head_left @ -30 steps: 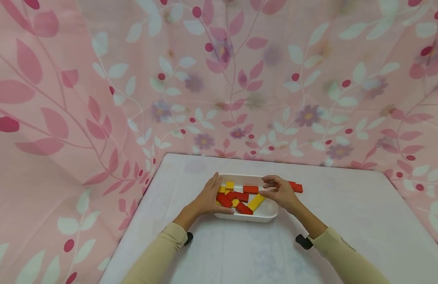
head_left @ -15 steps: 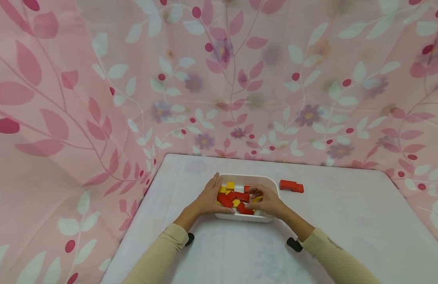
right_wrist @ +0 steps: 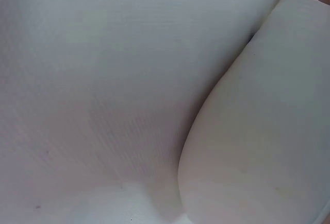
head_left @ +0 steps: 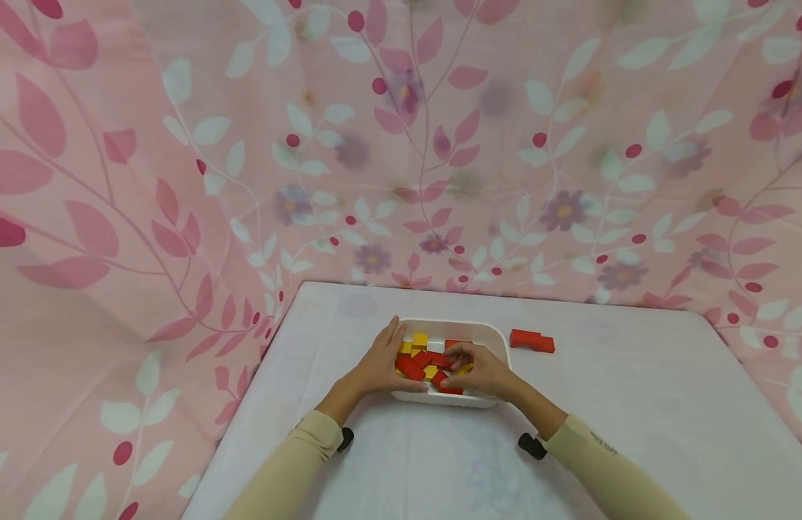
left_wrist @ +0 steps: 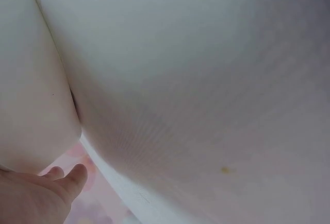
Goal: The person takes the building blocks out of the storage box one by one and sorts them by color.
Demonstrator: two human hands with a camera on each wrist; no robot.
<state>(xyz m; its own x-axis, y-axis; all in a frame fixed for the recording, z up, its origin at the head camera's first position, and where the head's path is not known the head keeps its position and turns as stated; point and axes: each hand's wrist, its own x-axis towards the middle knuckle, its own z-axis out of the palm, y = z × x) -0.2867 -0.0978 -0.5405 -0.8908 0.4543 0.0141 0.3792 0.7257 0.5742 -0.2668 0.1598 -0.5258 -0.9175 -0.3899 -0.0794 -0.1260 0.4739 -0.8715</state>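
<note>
A white tray (head_left: 449, 399) holding red and yellow blocks stands on the table. My left hand (head_left: 373, 367) rests spread along its left end, fingers straight up that side and thumb along the front rim. In the left wrist view, left fingertips (left_wrist: 72, 180) show beside the tray's outer wall (left_wrist: 36, 90). My right hand (head_left: 482, 372) is inside the tray's right part, fingers bent over a yellow block (head_left: 464, 369). Its thumb tip is at a red block (head_left: 440, 381); I cannot tell whether it grips either. The tray wall (right_wrist: 258, 121) hides the right fingers in the right wrist view.
Two red blocks (head_left: 532, 340) lie end to end on the white table (head_left: 622, 375), just right of the tray. Inside the tray, yellow blocks (head_left: 419, 340) sit toward the back left. A pink floral curtain (head_left: 440, 180) hangs behind and at the sides.
My right hand has come from over the tray's right rim, left and down among the blocks, uncovering the red blocks on the table. The left hand has stayed put.
</note>
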